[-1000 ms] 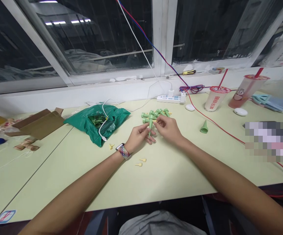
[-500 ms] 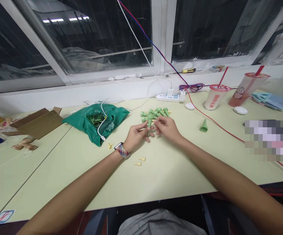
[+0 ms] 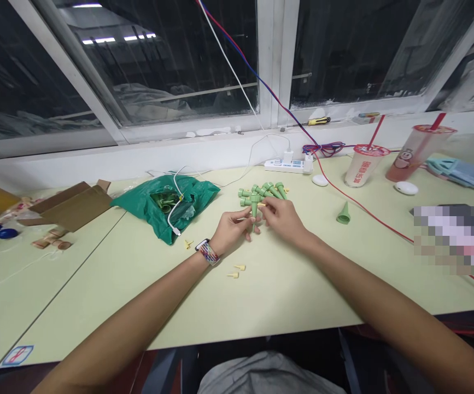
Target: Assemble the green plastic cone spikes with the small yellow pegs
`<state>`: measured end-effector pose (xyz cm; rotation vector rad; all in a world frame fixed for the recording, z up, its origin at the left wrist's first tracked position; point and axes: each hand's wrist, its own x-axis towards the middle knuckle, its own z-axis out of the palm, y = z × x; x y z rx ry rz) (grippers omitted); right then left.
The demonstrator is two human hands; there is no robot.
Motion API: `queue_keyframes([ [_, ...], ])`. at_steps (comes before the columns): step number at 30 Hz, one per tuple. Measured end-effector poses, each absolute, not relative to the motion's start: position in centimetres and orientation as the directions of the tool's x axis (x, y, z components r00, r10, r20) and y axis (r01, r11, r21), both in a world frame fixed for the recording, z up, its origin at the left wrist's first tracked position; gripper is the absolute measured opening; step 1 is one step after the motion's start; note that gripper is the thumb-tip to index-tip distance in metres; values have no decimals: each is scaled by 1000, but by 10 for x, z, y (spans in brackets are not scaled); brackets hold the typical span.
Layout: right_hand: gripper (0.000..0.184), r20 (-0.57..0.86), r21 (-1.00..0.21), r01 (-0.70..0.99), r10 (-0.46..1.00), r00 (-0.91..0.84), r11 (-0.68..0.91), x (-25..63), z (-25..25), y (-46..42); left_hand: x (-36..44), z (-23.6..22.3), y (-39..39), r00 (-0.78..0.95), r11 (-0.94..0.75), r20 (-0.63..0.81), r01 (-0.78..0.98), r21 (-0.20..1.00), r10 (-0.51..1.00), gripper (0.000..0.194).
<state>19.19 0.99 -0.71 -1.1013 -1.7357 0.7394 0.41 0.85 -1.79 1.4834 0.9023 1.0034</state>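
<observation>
My left hand [image 3: 233, 231], with a woven multicoloured watch band at its wrist, pinches a green plastic watering spike [image 3: 254, 203], its wide capped end up and the narrow end down. On the spike's right side, my right hand [image 3: 281, 216] is closed in a pinch on a small yellow valve piece [image 3: 262, 204], mostly covered by the fingers. Just behind my hands lie several more capped green spikes [image 3: 276, 191]. Two small yellow pieces [image 3: 240, 267] rest on the table in front of my left hand. More yellow bits [image 3: 188, 244] lie left of the wrist.
A green plastic bag [image 3: 146, 205] of green parts lies left, with a white cable across it. A lone green cone [image 3: 344, 214] stands right. Behind are a power strip [image 3: 289, 166], two drink cups [image 3: 366, 167] and a red cable [image 3: 368, 206]. Cardboard [image 3: 76, 205] lies far left.
The view has shifted slightly. Both hands stay together at the green watering spike, with only a small change in the right fingers at its side.
</observation>
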Motion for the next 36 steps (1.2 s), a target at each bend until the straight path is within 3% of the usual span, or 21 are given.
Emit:
queue_keyframes([
  [2, 31, 469, -755, 422, 863, -187, 502, 194, -6, 9, 4, -16, 7, 359, -133, 117, 21, 991, 926, 54],
  [3, 33, 454, -776, 398, 871, -186, 489, 194, -7, 9, 5, -15, 6, 352, -139, 121, 25, 990, 928, 54],
  [6, 41, 239, -948, 170, 955, -176, 268, 191, -8, 11, 6, -11, 4, 328, -153, 129, 48, 987, 936, 53],
  [8, 44, 153, -983, 75, 972, -179, 169, 190, -9, 13, 6, -10, 2, 324, -149, 122, 62, 987, 938, 53],
  [14, 36, 399, -847, 312, 903, -160, 430, 194, -8, 11, 6, -8, 0, 360, -119, 92, 53, 992, 928, 51],
  [19, 45, 114, -992, 21, 974, -196, 120, 191, -11, 14, 4, -10, 1, 359, -111, 90, 38, 993, 929, 52],
  [25, 38, 297, -925, 188, 936, -188, 331, 194, -10, 11, 3, -13, 3, 390, -110, 95, 16, 994, 916, 48],
  [29, 44, 168, -982, 50, 958, -234, 184, 194, -13, 18, 3, -17, 5, 367, -126, 118, -4, 992, 923, 47],
  [33, 43, 208, -974, 45, 951, -228, 224, 192, -14, 21, 4, -18, 8, 356, -112, 114, -27, 993, 928, 46],
  [36, 41, 212, -974, 29, 951, -224, 224, 192, -13, 21, 4, -18, 9, 313, -79, 98, -74, 994, 945, 60],
])
